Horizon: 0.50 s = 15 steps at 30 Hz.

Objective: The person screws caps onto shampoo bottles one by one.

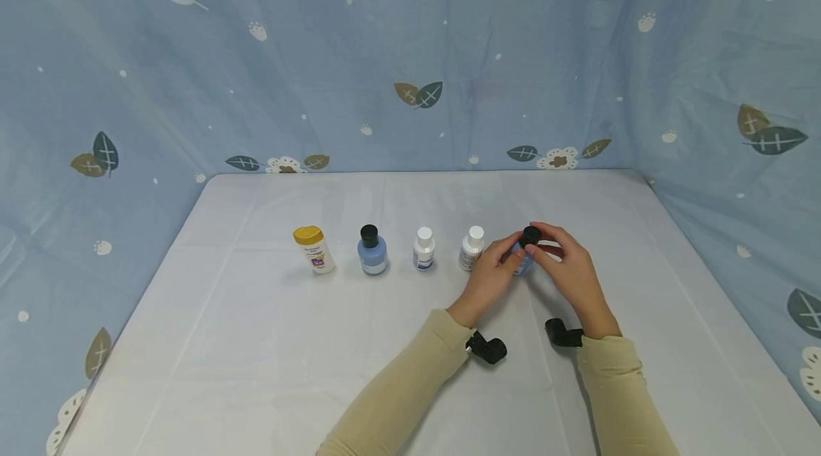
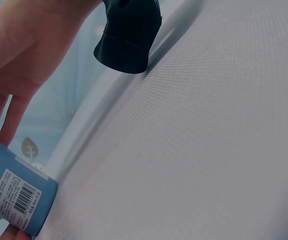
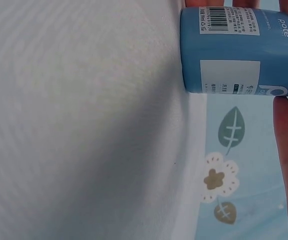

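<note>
A blue bottle [image 1: 522, 268] with a black cap [image 1: 530, 235] stands on the table, right of the other bottles. My left hand [image 1: 485, 281] holds its body from the left. From the right, my right hand [image 1: 573, 276] has thumb and fingers at the cap, pinching it. In the left wrist view the blue bottle [image 2: 21, 192] shows a barcode label, with fingers on either side. The right wrist view shows the blue bottle [image 3: 239, 50] with its base by the cloth and fingers around it; the cap lies outside that view.
Left of my hands stand a white bottle [image 1: 471, 249], another white bottle [image 1: 424, 249], a second blue bottle [image 1: 373, 254] with a black cap, and a yellow-capped white bottle [image 1: 317, 254]. White cloth covers the table [image 1: 256, 363]; a blue leaf-print curtain [image 1: 359, 35] hangs behind.
</note>
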Each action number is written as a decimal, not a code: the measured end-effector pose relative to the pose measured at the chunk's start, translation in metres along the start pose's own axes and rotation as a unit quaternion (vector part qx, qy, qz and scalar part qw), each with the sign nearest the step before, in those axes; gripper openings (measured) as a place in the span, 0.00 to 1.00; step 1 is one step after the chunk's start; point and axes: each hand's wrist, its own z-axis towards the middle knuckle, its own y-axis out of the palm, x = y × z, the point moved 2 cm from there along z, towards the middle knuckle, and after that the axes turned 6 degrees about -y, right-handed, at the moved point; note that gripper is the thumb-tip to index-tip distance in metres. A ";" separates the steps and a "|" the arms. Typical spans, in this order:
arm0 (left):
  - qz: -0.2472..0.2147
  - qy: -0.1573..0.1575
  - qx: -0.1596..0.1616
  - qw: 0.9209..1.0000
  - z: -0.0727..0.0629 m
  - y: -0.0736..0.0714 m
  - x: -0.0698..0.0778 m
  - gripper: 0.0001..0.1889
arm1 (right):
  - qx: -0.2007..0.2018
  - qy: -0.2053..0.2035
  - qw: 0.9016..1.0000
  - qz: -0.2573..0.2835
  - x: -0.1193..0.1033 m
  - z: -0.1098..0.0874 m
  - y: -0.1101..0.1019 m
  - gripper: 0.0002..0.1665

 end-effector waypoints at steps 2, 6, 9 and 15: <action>-0.003 -0.001 -0.001 1.000 0.000 0.000 0.000 0.21 | -0.001 -0.002 1.000 0.002 0.000 0.000 0.000 0.27; -0.001 -0.002 -0.003 1.000 0.000 0.000 0.000 0.22 | -0.001 -0.006 1.000 0.003 -0.001 0.001 0.000 0.27; 0.004 -0.001 0.000 1.000 0.000 0.000 -0.001 0.22 | -0.007 -0.008 1.000 0.001 -0.006 0.001 -0.001 0.27; -0.001 -0.012 -0.001 1.000 0.000 0.000 -0.001 0.21 | -0.049 0.019 0.998 0.036 -0.059 0.004 -0.017 0.27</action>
